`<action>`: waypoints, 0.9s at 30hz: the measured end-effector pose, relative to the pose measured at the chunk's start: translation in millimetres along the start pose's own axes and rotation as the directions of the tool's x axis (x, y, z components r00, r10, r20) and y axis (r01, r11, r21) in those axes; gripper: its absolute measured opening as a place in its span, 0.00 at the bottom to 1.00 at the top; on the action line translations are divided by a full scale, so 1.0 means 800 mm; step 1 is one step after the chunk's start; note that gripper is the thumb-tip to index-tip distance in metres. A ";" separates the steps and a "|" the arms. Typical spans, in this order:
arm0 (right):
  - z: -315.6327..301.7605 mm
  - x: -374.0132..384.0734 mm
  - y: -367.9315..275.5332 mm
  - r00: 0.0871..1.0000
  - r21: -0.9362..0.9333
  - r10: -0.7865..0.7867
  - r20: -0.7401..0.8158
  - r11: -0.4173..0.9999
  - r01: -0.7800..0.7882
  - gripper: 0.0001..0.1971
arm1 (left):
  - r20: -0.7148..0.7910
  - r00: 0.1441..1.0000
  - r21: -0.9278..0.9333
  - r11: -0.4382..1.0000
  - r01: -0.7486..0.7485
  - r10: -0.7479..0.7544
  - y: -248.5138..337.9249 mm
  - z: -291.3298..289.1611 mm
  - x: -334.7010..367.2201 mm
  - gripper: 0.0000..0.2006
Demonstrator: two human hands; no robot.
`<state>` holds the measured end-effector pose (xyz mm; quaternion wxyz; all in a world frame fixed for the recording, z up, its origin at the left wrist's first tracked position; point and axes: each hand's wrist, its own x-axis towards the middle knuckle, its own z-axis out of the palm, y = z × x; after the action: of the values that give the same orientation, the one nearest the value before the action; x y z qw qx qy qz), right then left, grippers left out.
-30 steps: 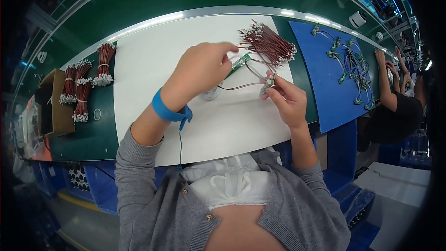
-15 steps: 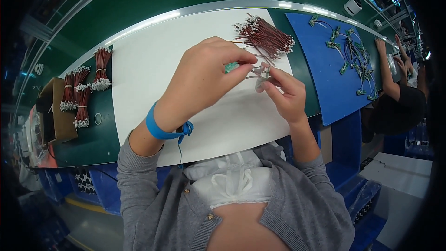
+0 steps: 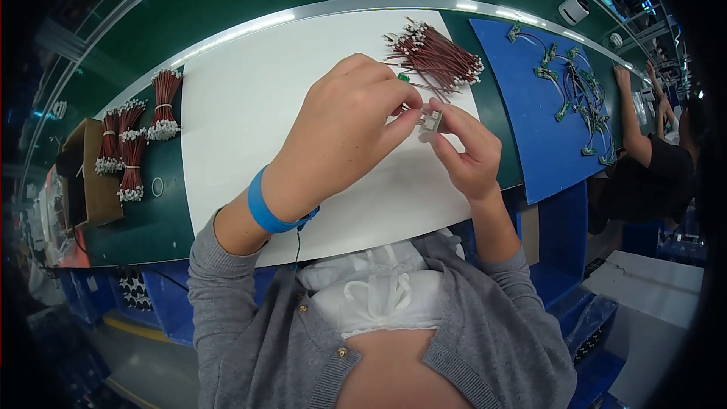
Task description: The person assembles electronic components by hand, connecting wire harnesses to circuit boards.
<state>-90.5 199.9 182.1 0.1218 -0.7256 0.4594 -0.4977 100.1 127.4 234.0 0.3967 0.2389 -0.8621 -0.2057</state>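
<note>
Over the white sheet my two hands meet at a small circuit board with a pale connector. My right hand grips the board between thumb and fingers. The fingers of my left hand are pinched together at the connector's edge, on what looks like the end of a cable; the fingers mostly hide it. Beyond the left fingers a bit of green board shows. A blue wrist strap with a cord circles my left wrist.
Red-brown wires with white plugs lie loose on the sheet's far right. Tied wire bundles and a cardboard box stand left. A blue mat holds several wired boards. Another person's arm is at far right.
My left fingers have moved slightly right and closer to the connector. The board in my right hand has turned a little. The green board behind the left hand has shifted right and away from me.
</note>
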 end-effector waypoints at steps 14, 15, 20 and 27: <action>0.000 -0.002 0.005 0.995 -0.002 -0.088 0.044 0.996 0.088 0.21 | 0.053 0.998 -0.154 0.987 0.053 -0.046 -0.006 0.013 0.002 0.06; 0.001 -0.002 0.005 0.995 -0.001 -0.088 0.044 0.996 0.088 0.21 | 0.044 0.998 -0.159 0.986 0.044 -0.038 -0.006 0.013 0.002 0.06; 0.004 -0.010 0.010 0.999 0.107 -0.016 0.051 0.994 0.010 0.21 | 0.037 0.999 -0.161 0.986 0.041 -0.036 -0.007 0.014 0.001 0.06; 0.005 -0.015 0.013 0.999 0.108 -0.016 0.044 0.994 0.011 0.20 | 0.058 0.998 -0.134 0.991 0.023 -0.015 -0.009 0.017 0.001 0.05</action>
<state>-94.3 202.6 166.2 0.1676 -0.7321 0.4242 -0.5060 90.7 123.7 222.1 0.3850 0.2141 -0.8550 -0.2738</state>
